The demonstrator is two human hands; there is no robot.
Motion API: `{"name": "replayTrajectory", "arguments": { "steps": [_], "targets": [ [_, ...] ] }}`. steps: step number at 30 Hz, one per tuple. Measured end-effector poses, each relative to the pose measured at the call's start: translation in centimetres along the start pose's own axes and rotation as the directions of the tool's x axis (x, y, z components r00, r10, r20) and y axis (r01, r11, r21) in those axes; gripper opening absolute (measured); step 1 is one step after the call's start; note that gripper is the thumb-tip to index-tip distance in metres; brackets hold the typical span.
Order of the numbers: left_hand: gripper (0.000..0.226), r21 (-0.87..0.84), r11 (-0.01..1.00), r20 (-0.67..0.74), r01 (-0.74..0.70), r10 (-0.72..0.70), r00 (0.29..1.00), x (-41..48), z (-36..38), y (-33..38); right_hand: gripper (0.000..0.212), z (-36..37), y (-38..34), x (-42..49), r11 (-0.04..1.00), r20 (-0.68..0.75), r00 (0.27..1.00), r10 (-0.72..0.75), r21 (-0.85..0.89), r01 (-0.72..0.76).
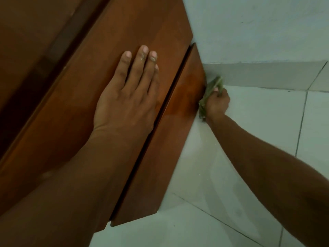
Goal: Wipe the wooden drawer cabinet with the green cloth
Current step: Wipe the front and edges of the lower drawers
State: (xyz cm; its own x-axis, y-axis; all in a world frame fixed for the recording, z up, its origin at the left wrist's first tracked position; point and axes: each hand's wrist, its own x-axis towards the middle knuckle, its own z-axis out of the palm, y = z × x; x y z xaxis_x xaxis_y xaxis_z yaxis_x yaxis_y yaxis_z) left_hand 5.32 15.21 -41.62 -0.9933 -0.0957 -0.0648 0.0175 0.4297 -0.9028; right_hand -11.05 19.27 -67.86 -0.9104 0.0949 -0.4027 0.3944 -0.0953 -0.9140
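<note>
Head view: crumpled green cloth [211, 93] against glossy wooden drawer cabinet [110, 50].

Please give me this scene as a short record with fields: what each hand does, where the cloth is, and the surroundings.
left hand: left hand flat, fingers spread, on the brown wooden drawer cabinet
right hand: right hand gripping the crumpled green cloth
cloth position: pressed against the cabinet's lower edge near the wall
surroundings: pale tiled floor, pale wall
</note>
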Motion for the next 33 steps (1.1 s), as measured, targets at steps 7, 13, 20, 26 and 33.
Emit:
{"name": "replayTrajectory", "arguments": {
  "steps": [7, 13, 20, 26, 33],
  "targets": [
    [0.073, -0.017, 1.000, -0.007, 0.021, -0.021, 1.000, -0.1, 0.1, -0.1, 0.026, -6.0, 6.8, -24.0, 0.980, 0.202, 0.979, -0.022, 0.196, -0.018],
    [0.070, -0.053, 0.998, -0.035, 0.023, -0.025, 0.999, -0.3, 0.2, 0.0, 0.072, -2.0, 10.3, -31.7, 0.999, 0.447, 0.893, -0.049, 0.006, 0.052],
    [0.071, -0.051, 0.999, -0.056, 0.009, -0.012, 0.998, -0.2, 0.9, 0.1, 0.062, 1.3, 6.1, -16.4, 0.992, 0.360, 0.925, -0.124, 0.042, 0.116],
    [0.068, -0.061, 0.998, -0.037, -0.006, 0.004, 0.999, -0.2, 0.7, 0.2, 0.057, 3.5, -1.5, -3.0, 0.990, 0.293, 0.949, -0.117, -0.045, 0.136],
    [0.068, -0.110, 0.994, 0.028, 0.008, -0.004, 1.000, 0.1, 0.2, 0.3, 0.041, 0.2, -4.8, 0.9, 0.932, 0.261, 0.963, 0.065, -0.362, 0.035]
  ]
}}
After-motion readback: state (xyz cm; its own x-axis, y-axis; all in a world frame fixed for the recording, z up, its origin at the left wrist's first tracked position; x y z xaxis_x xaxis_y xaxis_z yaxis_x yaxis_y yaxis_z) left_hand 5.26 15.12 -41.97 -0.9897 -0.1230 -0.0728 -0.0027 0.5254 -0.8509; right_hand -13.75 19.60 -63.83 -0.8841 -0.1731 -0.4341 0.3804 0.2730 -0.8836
